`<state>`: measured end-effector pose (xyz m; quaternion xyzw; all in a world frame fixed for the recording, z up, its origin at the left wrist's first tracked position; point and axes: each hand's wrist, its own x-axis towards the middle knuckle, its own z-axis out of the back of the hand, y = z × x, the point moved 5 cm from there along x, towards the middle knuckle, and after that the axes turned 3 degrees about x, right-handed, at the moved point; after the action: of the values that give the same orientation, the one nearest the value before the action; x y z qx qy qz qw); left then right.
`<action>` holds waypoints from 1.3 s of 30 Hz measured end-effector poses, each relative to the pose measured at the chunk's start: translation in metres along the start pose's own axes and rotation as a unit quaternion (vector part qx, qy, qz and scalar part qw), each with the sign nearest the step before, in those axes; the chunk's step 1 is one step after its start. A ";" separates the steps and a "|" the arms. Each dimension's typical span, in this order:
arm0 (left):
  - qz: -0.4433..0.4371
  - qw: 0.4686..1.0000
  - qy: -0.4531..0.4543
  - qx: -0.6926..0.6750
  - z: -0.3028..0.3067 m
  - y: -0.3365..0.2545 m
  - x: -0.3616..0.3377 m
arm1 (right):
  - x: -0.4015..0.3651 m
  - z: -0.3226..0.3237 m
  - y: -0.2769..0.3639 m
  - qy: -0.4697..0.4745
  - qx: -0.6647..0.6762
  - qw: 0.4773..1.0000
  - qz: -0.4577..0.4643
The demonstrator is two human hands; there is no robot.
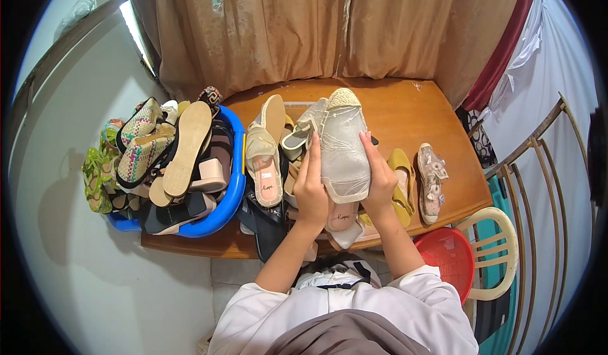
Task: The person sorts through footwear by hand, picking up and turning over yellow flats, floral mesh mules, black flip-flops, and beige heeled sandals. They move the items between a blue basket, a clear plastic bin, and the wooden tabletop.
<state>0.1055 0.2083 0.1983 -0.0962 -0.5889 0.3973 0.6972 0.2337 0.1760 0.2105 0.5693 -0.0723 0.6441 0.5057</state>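
Both hands hold a silvery-grey espadrille mule in front of me, over the table. Its woven toe points away, and a pink insole shows at the heel end. My left hand presses on the left side, fingers up along the fabric. On the opposite side, my right hand grips it the same way. Left of it lies a pale slide with a pink insole, partly under a tan-soled shoe. More shoes lie behind and beneath my hands, mostly hidden.
A blue basket heaped with shoes stands at the table's left. Yellow flats and a floral shoe lie on the wooden table at right. Past its front right edge are a red basket, a cream chair and a metal rack.
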 end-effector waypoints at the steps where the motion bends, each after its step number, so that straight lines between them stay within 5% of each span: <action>1: -0.002 1.000 0.005 0.002 0.001 0.001 -0.001 | -0.001 0.000 -0.001 0.005 0.003 1.000 -0.006; 8: 0.040 0.998 0.039 -0.009 0.000 0.015 -0.002 | 0.000 -0.007 -0.006 0.026 0.057 0.998 -0.029; 11: -0.012 1.000 -0.005 0.004 0.000 0.008 -0.001 | 0.005 -0.006 0.006 0.033 0.072 0.997 -0.021; 14: 0.004 0.999 0.008 0.042 0.001 0.003 -0.002 | 0.005 -0.009 0.013 0.055 -0.075 0.991 0.092; 26: 0.044 0.996 0.074 -0.014 -0.003 0.025 0.000 | -0.003 -0.018 -0.007 0.066 0.024 0.996 0.057; 29: 0.087 0.992 0.069 -0.065 0.003 0.023 0.004 | 0.005 -0.013 0.001 0.011 0.055 0.998 -0.018; 32: 0.147 0.968 -0.024 -0.203 -0.003 0.038 -0.002 | -0.007 -0.024 -0.019 -0.015 0.210 0.951 -0.224; 33: 0.144 0.970 -0.006 -0.195 -0.006 0.043 -0.004 | -0.012 -0.030 -0.028 0.058 0.268 0.924 -0.267; 36: 0.153 0.973 0.057 -0.162 -0.005 0.052 -0.009 | -0.013 -0.031 -0.041 0.196 0.137 0.936 -0.260; 39: 0.183 0.968 0.101 -0.139 0.002 0.056 -0.009 | -0.012 -0.033 -0.044 0.201 0.085 0.961 -0.171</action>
<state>0.0788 0.2394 0.1585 -0.3381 -0.5372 0.4203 0.6484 0.2420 0.2122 0.1684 0.4733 0.1841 0.6531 0.5617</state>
